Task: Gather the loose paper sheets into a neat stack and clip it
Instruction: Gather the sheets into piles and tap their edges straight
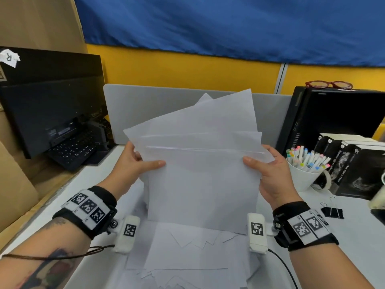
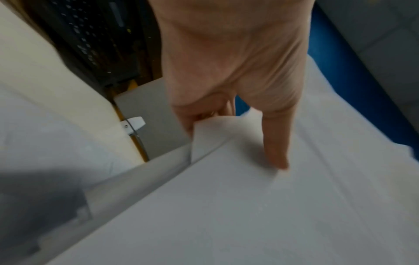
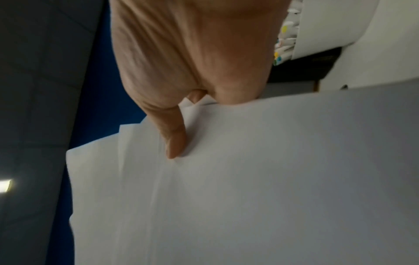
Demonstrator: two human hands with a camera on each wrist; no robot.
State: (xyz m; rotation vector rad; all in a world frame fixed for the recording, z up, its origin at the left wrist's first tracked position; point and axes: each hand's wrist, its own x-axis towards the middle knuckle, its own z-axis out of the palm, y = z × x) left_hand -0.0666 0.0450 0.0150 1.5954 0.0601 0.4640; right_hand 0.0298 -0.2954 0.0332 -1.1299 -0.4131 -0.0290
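Note:
A bundle of white paper sheets (image 1: 200, 174) stands upright above the desk, its sheets fanned out at uneven angles at the top. My left hand (image 1: 137, 161) grips its left edge, thumb on the front face (image 2: 275, 143), fingers behind. My right hand (image 1: 264, 170) grips the right edge the same way, thumb pressed on the paper (image 3: 174, 139). More loose sheets (image 1: 187, 253) lie flat on the desk beneath the bundle. A black binder clip (image 1: 332, 211) lies on the desk to the right of my right wrist.
A white mug of markers (image 1: 306, 165) and dark books (image 1: 354, 161) stand at the right. A black monitor (image 1: 52, 101) and keyboard (image 1: 73, 149) sit at the left. A grey divider panel (image 1: 145, 105) runs behind the papers. Red glasses (image 1: 329, 84) rest on a black box.

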